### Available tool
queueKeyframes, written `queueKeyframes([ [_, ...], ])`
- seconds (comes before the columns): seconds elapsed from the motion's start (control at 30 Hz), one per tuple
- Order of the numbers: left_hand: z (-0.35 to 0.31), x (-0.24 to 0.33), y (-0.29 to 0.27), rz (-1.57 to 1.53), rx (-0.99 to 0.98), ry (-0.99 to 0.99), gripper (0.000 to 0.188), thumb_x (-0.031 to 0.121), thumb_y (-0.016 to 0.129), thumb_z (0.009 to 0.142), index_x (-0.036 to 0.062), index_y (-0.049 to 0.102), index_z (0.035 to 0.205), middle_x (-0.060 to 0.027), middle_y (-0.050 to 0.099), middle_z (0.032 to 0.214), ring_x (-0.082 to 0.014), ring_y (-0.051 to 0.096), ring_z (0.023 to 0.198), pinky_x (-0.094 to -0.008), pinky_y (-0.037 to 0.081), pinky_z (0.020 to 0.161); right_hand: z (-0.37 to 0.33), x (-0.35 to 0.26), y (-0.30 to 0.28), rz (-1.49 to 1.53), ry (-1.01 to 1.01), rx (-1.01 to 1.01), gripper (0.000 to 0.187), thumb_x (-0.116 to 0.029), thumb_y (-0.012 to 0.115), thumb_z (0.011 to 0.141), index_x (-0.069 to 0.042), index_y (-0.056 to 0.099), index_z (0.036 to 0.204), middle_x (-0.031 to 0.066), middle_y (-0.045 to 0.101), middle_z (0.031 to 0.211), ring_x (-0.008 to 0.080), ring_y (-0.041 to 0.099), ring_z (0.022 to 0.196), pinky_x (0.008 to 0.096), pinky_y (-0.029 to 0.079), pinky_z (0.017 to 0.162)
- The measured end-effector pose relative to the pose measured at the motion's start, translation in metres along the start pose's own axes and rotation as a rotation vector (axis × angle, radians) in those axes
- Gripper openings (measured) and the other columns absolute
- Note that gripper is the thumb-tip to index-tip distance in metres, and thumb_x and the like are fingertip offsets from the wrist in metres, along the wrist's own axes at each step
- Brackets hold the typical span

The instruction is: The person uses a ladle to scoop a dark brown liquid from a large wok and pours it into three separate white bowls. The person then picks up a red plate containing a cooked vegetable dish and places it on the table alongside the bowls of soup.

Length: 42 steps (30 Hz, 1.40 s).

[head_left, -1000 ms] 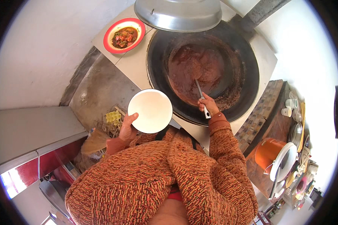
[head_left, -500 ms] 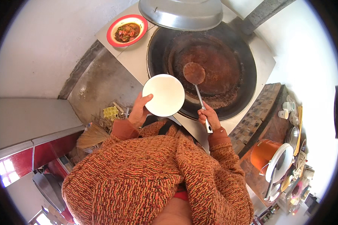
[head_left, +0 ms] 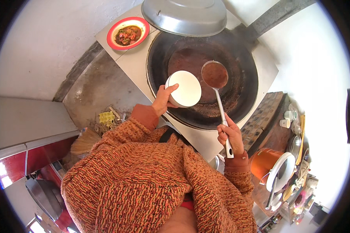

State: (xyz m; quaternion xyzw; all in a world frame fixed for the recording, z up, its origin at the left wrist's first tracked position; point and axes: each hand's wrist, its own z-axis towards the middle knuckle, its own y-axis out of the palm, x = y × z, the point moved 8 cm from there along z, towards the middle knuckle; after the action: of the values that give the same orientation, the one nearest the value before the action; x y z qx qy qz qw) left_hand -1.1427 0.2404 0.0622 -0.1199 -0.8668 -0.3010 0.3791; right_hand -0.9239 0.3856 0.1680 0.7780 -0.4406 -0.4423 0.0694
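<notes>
White bowl (head_left: 183, 88) moved over wok (head_left: 241, 97); ladle (head_left: 215, 75) brimming, probably brown sauce.

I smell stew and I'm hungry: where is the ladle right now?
In the head view, the ladle is in the right hand, its full bowl raised over the big dark wok, beside the white bowl.

No labels, signs or screens can be made out. A small crumpled yellow package (head_left: 106, 117) is seen on the floor by the stove's left side.

head view | looks steeply down, near | wok (head_left: 202, 73) centred (fisheye-bent edges)
</notes>
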Motion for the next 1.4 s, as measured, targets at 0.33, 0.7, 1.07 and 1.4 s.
queueKeyframes([
  [0.33,0.041,0.005,0.038,-0.045,0.057,0.037,0.085,0.049,0.069,0.072,-0.0037,0.026,0.122,-0.0254,0.042,0.118,-0.0357,0.054,0.103,-0.049,0.055,0.065,-0.027,-0.017,0.022,-0.181,-0.058,0.01,0.066,0.003,0.05,0.085,-0.005,0.02,0.143,0.0075,0.053,0.072,0.0076,0.046,0.044,0.0213,0.038,0.036],
  [0.7,0.032,0.02,0.051,-0.088,-0.037,0.061,0.072,0.048,0.065,0.077,0.0005,0.032,0.119,-0.0202,0.046,0.117,-0.0305,0.057,0.101,-0.0435,0.057,0.064,-0.034,-0.002,0.019,-0.534,-0.187,0.094,0.066,0.0,0.049,0.087,-0.012,0.02,0.145,0.0004,0.052,0.074,0.005,0.044,0.046,0.0205,0.038,0.041],
  [1.07,0.008,0.045,0.043,-0.151,-0.17,0.143,0.058,0.043,0.062,0.082,0.0007,0.044,0.117,-0.0145,0.057,0.106,-0.0238,0.064,0.087,-0.0399,0.058,0.063,-0.015,-0.012,0.014,-1.187,-0.658,0.304,0.062,0.002,0.048,0.084,-0.003,0.025,0.141,0.027,0.056,0.102,0.0334,0.059,0.081,0.033,0.046,0.07],
  [1.4,-0.038,0.064,-0.006,-0.156,-0.035,0.205,0.058,0.042,0.06,0.084,0.0016,0.042,0.122,-0.012,0.056,0.109,-0.0221,0.061,0.094,-0.0387,0.057,0.072,0.141,0.016,-0.139,-1.444,-0.341,0.627,0.058,0.001,0.048,0.079,0.001,0.034,0.136,0.0227,0.06,0.075,0.0248,0.059,0.051,0.0361,0.047,0.045],
])
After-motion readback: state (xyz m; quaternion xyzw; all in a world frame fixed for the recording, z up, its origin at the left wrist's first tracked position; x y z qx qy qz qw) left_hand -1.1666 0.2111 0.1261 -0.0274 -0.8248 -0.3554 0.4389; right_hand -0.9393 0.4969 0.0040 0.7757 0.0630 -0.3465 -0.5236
